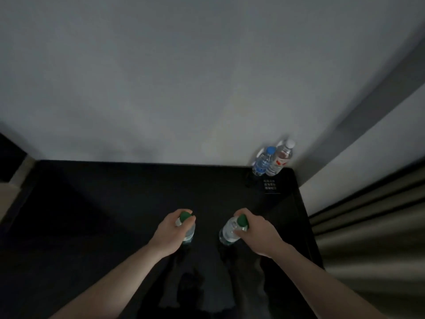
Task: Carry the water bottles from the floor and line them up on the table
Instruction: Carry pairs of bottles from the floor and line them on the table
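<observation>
My left hand (pixel 171 231) grips the neck of a clear water bottle with a green cap (pixel 189 233), held upright over the black table (pixel 103 203). My right hand (pixel 257 233) grips a second green-capped bottle (pixel 228 232) by its neck; that one tilts to the left. Both bottle bases are at or just above the glossy tabletop; I cannot tell whether they touch it. In the table's far right corner stand a blue-capped bottle (pixel 263 162) and a white-capped bottle (pixel 281 158), side by side against the wall.
A grey wall (pixel 184 88) rises behind the table. A small black sign with white text (pixel 270 184) lies near the corner bottles. Striped curtains (pixel 372 226) hang to the right of the table edge. A lighter surface (pixel 9 196) shows at the far left.
</observation>
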Available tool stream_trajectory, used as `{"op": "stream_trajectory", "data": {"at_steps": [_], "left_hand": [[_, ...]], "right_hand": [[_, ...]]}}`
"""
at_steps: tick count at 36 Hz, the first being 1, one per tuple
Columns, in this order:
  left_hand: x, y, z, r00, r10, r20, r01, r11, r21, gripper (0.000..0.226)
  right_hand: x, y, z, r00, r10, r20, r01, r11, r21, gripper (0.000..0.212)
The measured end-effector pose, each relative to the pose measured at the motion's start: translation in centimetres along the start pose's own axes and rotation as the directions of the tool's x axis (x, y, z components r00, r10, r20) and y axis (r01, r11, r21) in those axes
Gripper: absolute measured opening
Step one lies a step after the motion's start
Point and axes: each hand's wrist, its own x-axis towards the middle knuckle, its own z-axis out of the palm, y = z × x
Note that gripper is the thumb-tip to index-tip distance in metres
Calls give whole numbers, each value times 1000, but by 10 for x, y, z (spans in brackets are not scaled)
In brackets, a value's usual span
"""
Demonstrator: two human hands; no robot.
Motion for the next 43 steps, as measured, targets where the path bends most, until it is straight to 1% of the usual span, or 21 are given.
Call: {"op": "stream_trajectory", "data": {"at_steps": [2, 3, 7, 12, 14, 16, 20, 23, 25, 27, 29, 30, 31, 33, 35, 37, 38, 39, 43], "left_hand": [[10, 13, 13, 1000, -13, -28, 12, 1000, -19, 20], [14, 19, 19, 999, -21, -36, 20, 1000, -24, 20], [35, 42, 37, 996, -72, -45, 71, 997, -25, 35], [55, 66, 44, 990, -133, 39, 130, 989, 74, 35], [62, 72, 43, 985, -156, 70, 145, 980, 140, 39], [67, 77, 40, 982, -167, 85, 141, 957, 253, 46], [76, 83, 34, 974, -197, 110, 121, 870, 478, 62], [86, 95, 34, 969, -204, 139, 82, 797, 598, 66], [92, 110, 37, 982, -146, 122, 26, 736, 676, 66], [98, 128, 46, 994, 14, 112, -92, 677, 731, 66], [103, 147, 63, 972, 181, 147, -230, 635, 737, 65], [105, 155, 74, 955, 234, 182, -290, 604, 743, 64], [108, 161, 86, 938, 265, 224, -338, 554, 761, 63], [115, 168, 109, 911, 281, 302, -399, 414, 818, 63], [122, 172, 126, 897, 273, 349, -421, 279, 863, 62], [129, 176, 135, 889, 275, 365, -422, 187, 887, 55], [134, 179, 137, 886, 284, 366, -421, 165, 892, 50], [138, 182, 138, 884, 296, 363, -421, 164, 892, 45], [157, 192, 131, 897, 311, 313, -395, 250, 884, 33]], "right_hand": [[12, 11, -19, 999, -43, 15, 44, 999, -31, 32], [18, 15, -28, 998, -65, 24, 66, 997, -48, 31], [42, 25, -62, 989, -128, 78, 137, 983, -124, 30], [70, 28, -91, 979, -172, 114, 193, 957, -216, 30], [78, 29, -97, 977, -181, 110, 200, 959, -200, 32], [83, 31, -99, 978, -181, 106, 197, 966, -169, 36], [83, 41, -94, 989, -137, 59, 139, 990, -35, 55], [81, 53, -89, 993, -114, 24, 112, 992, 50, 66], [79, 62, -86, 995, -93, 31, 89, 990, 105, 69], [77, 70, -83, 997, -63, 41, 56, 987, 152, 68], [76, 78, -80, 998, -38, 52, 30, 986, 162, 65], [76, 82, -80, 998, -32, 58, 22, 987, 157, 63], [76, 85, -80, 998, -26, 61, 16, 988, 150, 62], [75, 92, -80, 998, -6, 64, -4, 988, 152, 59], [76, 98, -83, 999, 9, 45, -16, 989, 150, 58], [78, 103, -89, 1000, 17, 3, -18, 988, 152, 58], [79, 105, -94, 1000, 20, -19, -17, 986, 163, 58], [80, 108, -100, 999, 19, -42, -11, 986, 167, 59], [88, 113, -126, 978, -28, -209, 45, 996, 78, 61]]}}
